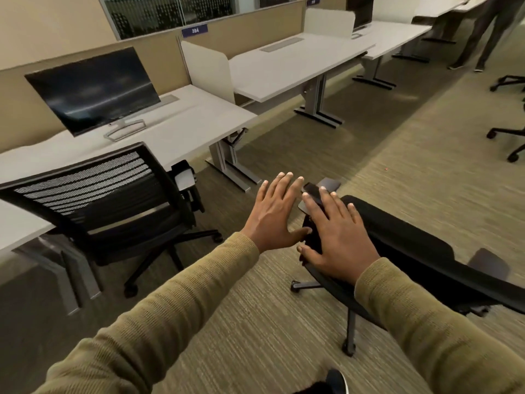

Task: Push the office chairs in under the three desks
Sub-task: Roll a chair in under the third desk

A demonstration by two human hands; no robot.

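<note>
A black mesh-back office chair (105,200) stands tucked against the near desk (181,129) at the left. A second black chair (412,245) stands on the carpet at lower right, away from the desks, its backrest top towards me. My right hand (335,237) lies flat on that backrest's left end, fingers spread, thumb at the edge. My left hand (275,214) hovers open just left of it, above the carpet, holding nothing. The middle desk (289,66) and the far desk (395,38) have no chair in front of them.
A monitor (93,89) stands on the near desk, another on the far desk (359,11). White dividers (207,66) separate the desks. A person's legs (480,32) stand at the top right. More chair bases (508,137) sit at the right edge. My shoe (336,382) shows at the bottom.
</note>
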